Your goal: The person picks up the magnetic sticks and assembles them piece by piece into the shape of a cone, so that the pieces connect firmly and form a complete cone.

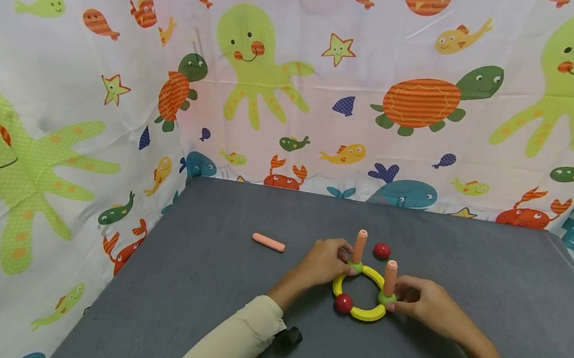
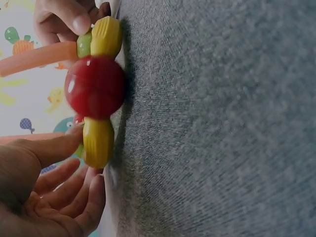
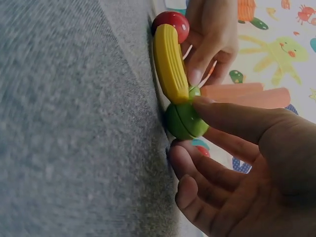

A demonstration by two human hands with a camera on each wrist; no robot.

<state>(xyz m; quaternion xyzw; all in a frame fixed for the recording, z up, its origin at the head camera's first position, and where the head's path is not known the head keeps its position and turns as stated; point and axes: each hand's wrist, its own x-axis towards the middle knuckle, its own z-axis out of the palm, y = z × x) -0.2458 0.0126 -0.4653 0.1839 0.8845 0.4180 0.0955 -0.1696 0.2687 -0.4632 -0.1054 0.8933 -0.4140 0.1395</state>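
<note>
Here, from the head view, a yellow ring (image 1: 365, 293) of curved pieces lies flat on the grey desk (image 1: 465, 265), between the two hands. The left hand (image 1: 323, 261) pinches the green joint under the far peach peg (image 1: 360, 246); the right hand (image 1: 423, 300) pinches the joint under the near peg (image 1: 390, 277). Both pegs stand upright.

In the left wrist view, the red ball (image 2: 95, 86) sits between two yellow pieces, the left fingers (image 2: 64, 148) loosely curled, touching the lower one.

In the right wrist view, the right thumb presses the green joint (image 3: 185, 118), other fingers (image 3: 197, 173) relaxed below.
</note>
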